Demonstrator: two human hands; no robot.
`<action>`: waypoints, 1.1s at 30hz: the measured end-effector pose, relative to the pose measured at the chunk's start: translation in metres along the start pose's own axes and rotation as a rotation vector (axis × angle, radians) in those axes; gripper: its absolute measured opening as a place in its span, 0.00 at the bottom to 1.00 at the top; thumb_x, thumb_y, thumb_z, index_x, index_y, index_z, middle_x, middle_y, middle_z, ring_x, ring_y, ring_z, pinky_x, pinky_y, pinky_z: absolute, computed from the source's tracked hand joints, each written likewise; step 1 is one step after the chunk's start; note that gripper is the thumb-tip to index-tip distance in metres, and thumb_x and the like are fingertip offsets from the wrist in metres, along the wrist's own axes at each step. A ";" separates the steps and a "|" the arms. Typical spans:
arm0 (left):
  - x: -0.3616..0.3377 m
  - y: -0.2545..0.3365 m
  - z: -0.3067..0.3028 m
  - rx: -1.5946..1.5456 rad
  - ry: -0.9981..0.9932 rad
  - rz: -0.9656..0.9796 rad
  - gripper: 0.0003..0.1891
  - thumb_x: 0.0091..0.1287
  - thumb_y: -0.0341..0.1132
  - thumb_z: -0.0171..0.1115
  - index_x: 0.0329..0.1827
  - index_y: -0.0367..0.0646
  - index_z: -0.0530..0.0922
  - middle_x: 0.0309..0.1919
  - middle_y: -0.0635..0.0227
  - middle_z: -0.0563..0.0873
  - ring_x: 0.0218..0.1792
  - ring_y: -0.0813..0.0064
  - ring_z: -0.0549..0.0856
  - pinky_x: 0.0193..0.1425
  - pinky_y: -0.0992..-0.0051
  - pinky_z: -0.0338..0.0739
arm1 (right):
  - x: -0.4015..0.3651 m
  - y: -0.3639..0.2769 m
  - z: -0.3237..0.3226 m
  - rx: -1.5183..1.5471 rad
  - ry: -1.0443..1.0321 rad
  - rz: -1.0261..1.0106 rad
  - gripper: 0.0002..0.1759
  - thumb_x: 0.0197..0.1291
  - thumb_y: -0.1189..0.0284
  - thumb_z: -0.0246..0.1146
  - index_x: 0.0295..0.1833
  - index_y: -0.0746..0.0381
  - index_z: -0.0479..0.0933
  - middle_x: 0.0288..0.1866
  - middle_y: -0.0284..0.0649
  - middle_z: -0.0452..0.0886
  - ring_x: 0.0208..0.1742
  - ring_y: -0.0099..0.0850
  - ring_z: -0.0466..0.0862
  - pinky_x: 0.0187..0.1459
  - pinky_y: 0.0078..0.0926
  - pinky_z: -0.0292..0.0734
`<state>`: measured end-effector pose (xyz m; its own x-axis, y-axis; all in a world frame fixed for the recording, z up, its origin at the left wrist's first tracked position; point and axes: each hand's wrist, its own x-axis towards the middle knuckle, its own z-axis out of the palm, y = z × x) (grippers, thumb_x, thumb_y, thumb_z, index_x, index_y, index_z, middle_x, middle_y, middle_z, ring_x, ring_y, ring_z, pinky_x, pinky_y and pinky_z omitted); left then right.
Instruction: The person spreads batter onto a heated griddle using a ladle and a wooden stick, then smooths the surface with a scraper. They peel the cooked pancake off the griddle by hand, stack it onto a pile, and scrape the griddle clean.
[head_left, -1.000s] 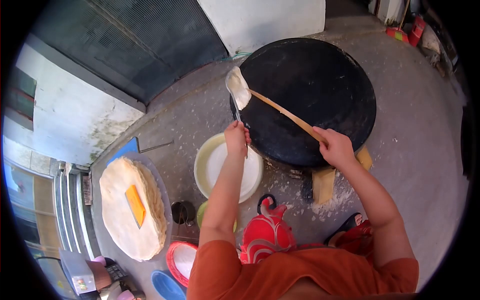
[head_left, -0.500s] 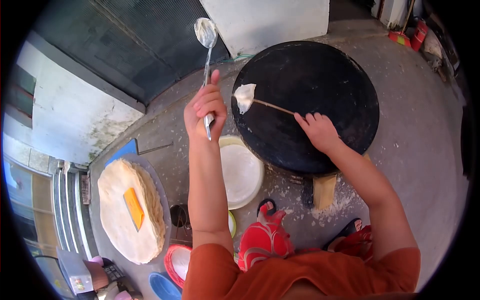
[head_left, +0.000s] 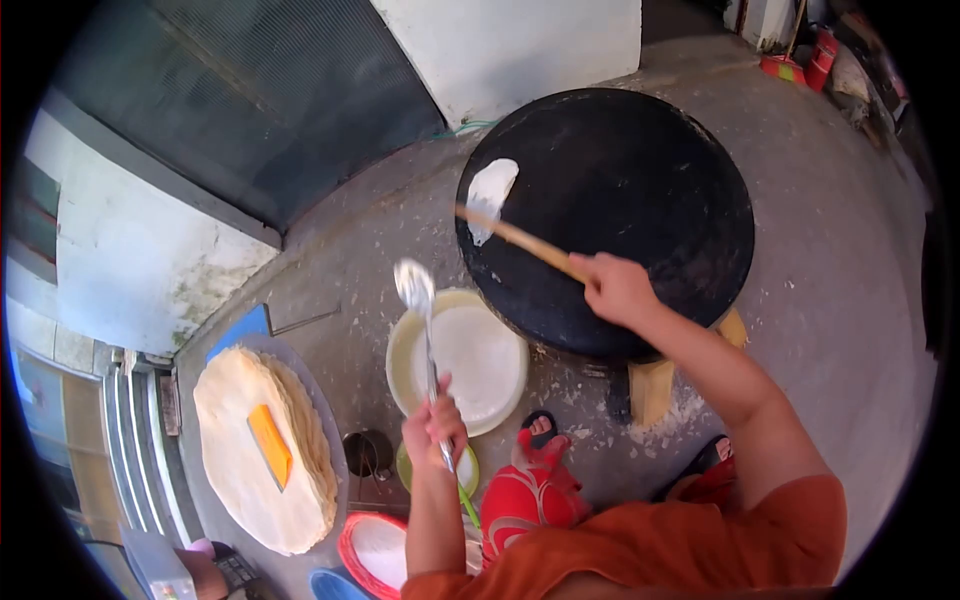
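My left hand (head_left: pixel 435 430) is closed around the handle of a metal ladle (head_left: pixel 431 340). Batter coats the ladle's bowl, which overlaps the left side of a pale basin (head_left: pixel 398 375) of white batter in this view. My right hand (head_left: pixel 618 290) grips a wooden batter spreader (head_left: pixel 530 245), its blade stretching left across a large round black griddle (head_left: pixel 640 190). The blade lies over the lower part of a white batter streak (head_left: pixel 494 186) at the griddle's left edge.
To the left, a tall stack of thin round pancakes (head_left: pixel 240 480) carries an orange scraper (head_left: pixel 268 445). Red (head_left: pixel 347 550) and blue (head_left: pixel 335 588) basins stand near my left arm. A wooden block (head_left: pixel 652 393) sits under the griddle. Walls rise beyond.
My left hand has dropped with the ladle from beside the griddle to near the basin. The spreader shows its broader side, and the batter patch has stretched into a longer streak.
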<state>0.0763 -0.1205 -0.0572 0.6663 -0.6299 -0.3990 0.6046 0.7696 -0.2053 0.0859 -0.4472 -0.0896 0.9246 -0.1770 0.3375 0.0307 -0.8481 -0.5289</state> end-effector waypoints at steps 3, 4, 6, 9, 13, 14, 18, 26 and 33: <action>-0.020 0.007 -0.061 -0.090 0.182 0.030 0.18 0.65 0.32 0.37 0.51 0.28 0.67 0.19 0.72 0.65 0.13 0.82 0.64 0.14 0.83 0.60 | 0.018 0.025 -0.007 -0.502 0.017 -0.009 0.23 0.40 0.73 0.58 0.49 0.51 0.75 0.27 0.41 0.74 0.36 0.36 0.78 0.36 0.32 0.75; -0.021 0.007 -0.072 -0.145 0.230 0.051 0.18 0.64 0.31 0.37 0.51 0.27 0.67 0.19 0.72 0.66 0.13 0.82 0.64 0.14 0.83 0.60 | 0.030 0.032 -0.009 -0.521 0.009 0.039 0.22 0.42 0.73 0.57 0.48 0.52 0.75 0.28 0.42 0.74 0.37 0.36 0.78 0.38 0.32 0.74; -0.024 0.005 -0.085 -0.192 0.283 0.067 0.17 0.64 0.30 0.37 0.50 0.27 0.68 0.19 0.72 0.66 0.13 0.82 0.64 0.14 0.83 0.61 | 0.027 0.030 0.007 -0.243 0.038 0.124 0.22 0.42 0.73 0.56 0.48 0.52 0.75 0.29 0.42 0.74 0.37 0.37 0.78 0.39 0.32 0.74; -0.020 0.003 -0.093 -0.206 0.313 0.102 0.16 0.63 0.28 0.38 0.49 0.27 0.68 0.19 0.72 0.67 0.14 0.82 0.64 0.14 0.84 0.61 | 0.011 0.001 0.001 0.013 -0.088 0.100 0.22 0.43 0.73 0.55 0.49 0.54 0.74 0.31 0.42 0.74 0.36 0.39 0.78 0.38 0.35 0.73; -0.015 0.002 -0.096 -0.220 0.325 0.095 0.16 0.63 0.27 0.39 0.49 0.27 0.68 0.19 0.72 0.67 0.14 0.83 0.65 0.14 0.84 0.61 | 0.044 0.040 -0.005 -0.465 0.040 0.103 0.21 0.44 0.75 0.54 0.49 0.55 0.72 0.31 0.41 0.73 0.33 0.39 0.77 0.32 0.34 0.74; -0.016 0.002 -0.095 -0.225 0.324 0.093 0.15 0.63 0.27 0.39 0.49 0.27 0.68 0.18 0.72 0.67 0.14 0.83 0.65 0.14 0.85 0.61 | 0.049 0.040 -0.005 -0.380 0.045 0.172 0.21 0.43 0.75 0.55 0.48 0.54 0.73 0.31 0.41 0.74 0.34 0.39 0.78 0.34 0.34 0.74; -0.012 0.002 -0.093 -0.175 0.357 0.082 0.15 0.62 0.27 0.39 0.49 0.27 0.67 0.18 0.72 0.67 0.14 0.83 0.65 0.13 0.85 0.61 | 0.025 -0.001 0.012 0.025 0.056 0.159 0.21 0.40 0.72 0.56 0.46 0.53 0.76 0.35 0.39 0.77 0.41 0.38 0.78 0.44 0.32 0.74; -0.011 0.006 -0.098 -0.201 0.379 0.052 0.16 0.62 0.27 0.39 0.48 0.27 0.68 0.18 0.72 0.67 0.13 0.83 0.65 0.13 0.85 0.62 | 0.056 0.030 0.003 -0.180 0.044 0.337 0.23 0.43 0.74 0.55 0.51 0.52 0.73 0.38 0.42 0.77 0.42 0.38 0.78 0.40 0.36 0.74; -0.010 0.005 -0.102 -0.218 0.371 0.058 0.15 0.62 0.27 0.39 0.48 0.27 0.68 0.18 0.72 0.67 0.14 0.83 0.65 0.13 0.85 0.61 | 0.081 0.053 0.009 -0.535 0.091 0.159 0.16 0.45 0.74 0.55 0.43 0.57 0.71 0.31 0.41 0.75 0.32 0.37 0.79 0.32 0.35 0.75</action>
<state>0.0283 -0.0996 -0.1459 0.4701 -0.5354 -0.7016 0.4382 0.8317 -0.3410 0.1655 -0.5019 -0.0970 0.8648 -0.3458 0.3640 -0.3252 -0.9382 -0.1186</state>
